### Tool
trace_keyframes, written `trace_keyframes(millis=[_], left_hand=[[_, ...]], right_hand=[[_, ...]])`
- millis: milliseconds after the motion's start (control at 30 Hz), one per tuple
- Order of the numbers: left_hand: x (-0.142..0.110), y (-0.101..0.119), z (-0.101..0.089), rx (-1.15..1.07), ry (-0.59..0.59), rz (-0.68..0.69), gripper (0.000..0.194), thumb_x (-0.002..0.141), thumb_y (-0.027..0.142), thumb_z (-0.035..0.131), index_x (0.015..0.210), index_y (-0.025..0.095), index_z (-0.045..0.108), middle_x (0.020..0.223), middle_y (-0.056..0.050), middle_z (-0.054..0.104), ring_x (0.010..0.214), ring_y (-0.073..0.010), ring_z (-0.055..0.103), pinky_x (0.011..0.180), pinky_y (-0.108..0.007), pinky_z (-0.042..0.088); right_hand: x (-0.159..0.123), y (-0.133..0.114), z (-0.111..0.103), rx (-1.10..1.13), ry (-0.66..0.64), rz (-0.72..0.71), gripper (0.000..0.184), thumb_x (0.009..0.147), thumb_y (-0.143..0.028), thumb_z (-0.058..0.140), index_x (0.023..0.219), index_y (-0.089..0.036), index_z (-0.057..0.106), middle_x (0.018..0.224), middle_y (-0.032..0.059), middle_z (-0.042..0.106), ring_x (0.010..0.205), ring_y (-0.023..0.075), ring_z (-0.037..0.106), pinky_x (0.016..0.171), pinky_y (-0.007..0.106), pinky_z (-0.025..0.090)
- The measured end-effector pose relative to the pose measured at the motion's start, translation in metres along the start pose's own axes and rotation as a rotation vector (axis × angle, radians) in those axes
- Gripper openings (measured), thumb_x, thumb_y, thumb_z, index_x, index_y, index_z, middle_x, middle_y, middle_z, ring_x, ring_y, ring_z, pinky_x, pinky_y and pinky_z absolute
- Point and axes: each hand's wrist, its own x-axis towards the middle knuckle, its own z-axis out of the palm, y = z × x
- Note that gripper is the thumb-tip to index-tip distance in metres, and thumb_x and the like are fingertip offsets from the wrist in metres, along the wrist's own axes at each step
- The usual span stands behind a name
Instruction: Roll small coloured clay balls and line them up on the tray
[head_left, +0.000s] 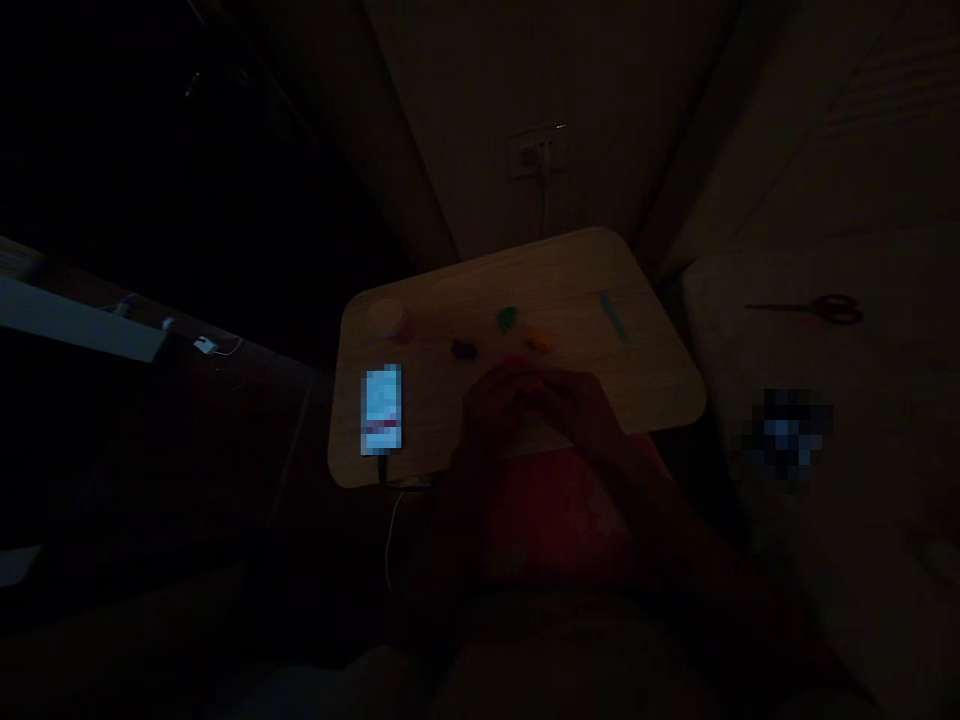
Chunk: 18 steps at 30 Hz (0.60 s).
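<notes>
In dim light, both my hands meet over the near edge of a small wooden table [442,440]. My left hand [495,405] and my right hand [574,400] have their fingers bent together around a small red lump [514,361], mostly hidden by the fingers. Just beyond them lie an orange lump [539,341], a green lump [508,318] and a dark lump [464,349]. Farther right on the tabletop rests a flat teal stick [614,317].
A round pale tub [388,320] stands at the table's back left. Nearer is a lit phone [381,410] with a cable at its lower end. Scissors [829,309] lie on the surface to the right. A wall socket [534,155] holds a plug behind the table.
</notes>
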Motion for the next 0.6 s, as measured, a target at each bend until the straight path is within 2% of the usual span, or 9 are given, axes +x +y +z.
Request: trace_keyframes(millis=[200, 333, 467, 600], left_hand=[[-0.002, -0.0043, 0.002, 0.005, -0.017, -0.007, 0.024, 0.096, 0.033, 0.07, 0.115, 0.022, 0.078, 0.115, -0.008, 0.08, 0.106, -0.0197, 0.076, 0.097, -0.035, 0.063], [-0.0015, -0.0075, -0.0003, -0.059, -0.024, -0.044, 0.033, 0.092, 0.035, 0.075, 0.122, 0.023, 0.077, 0.122, -0.01, 0.078, 0.114, -0.0226, 0.073, 0.102, -0.04, 0.06], [0.0024, -0.007, -0.0032, -0.187, -0.013, -0.089, 0.028, 0.091, 0.034, 0.076, 0.117, 0.023, 0.079, 0.12, -0.01, 0.078, 0.111, -0.0221, 0.074, 0.098, -0.037, 0.061], [0.0057, -0.003, -0.005, -0.265, -0.022, -0.151, 0.029, 0.093, 0.039, 0.073, 0.116, 0.023, 0.08, 0.118, -0.011, 0.079, 0.112, -0.0228, 0.074, 0.098, -0.038, 0.06]], right_hand=[[0.0004, 0.0028, 0.0009, 0.134, 0.019, 0.035, 0.031, 0.081, -0.049, 0.075, 0.078, -0.019, 0.082, 0.078, 0.0058, 0.079, 0.075, 0.0238, 0.072, 0.073, 0.035, 0.057], [0.0001, 0.0033, 0.0026, 0.329, 0.051, 0.117, 0.036, 0.076, -0.055, 0.082, 0.076, -0.019, 0.08, 0.08, 0.006, 0.079, 0.076, 0.0229, 0.073, 0.075, 0.036, 0.059], [0.0008, 0.0049, 0.0053, 0.501, -0.014, 0.187, 0.041, 0.072, -0.06, 0.086, 0.082, -0.021, 0.081, 0.09, 0.0086, 0.081, 0.09, 0.0265, 0.076, 0.09, 0.042, 0.06], [-0.0002, 0.0075, 0.0077, 0.544, -0.096, 0.212, 0.046, 0.073, -0.064, 0.084, 0.089, -0.021, 0.083, 0.105, 0.0109, 0.082, 0.107, 0.0295, 0.076, 0.105, 0.046, 0.056]])
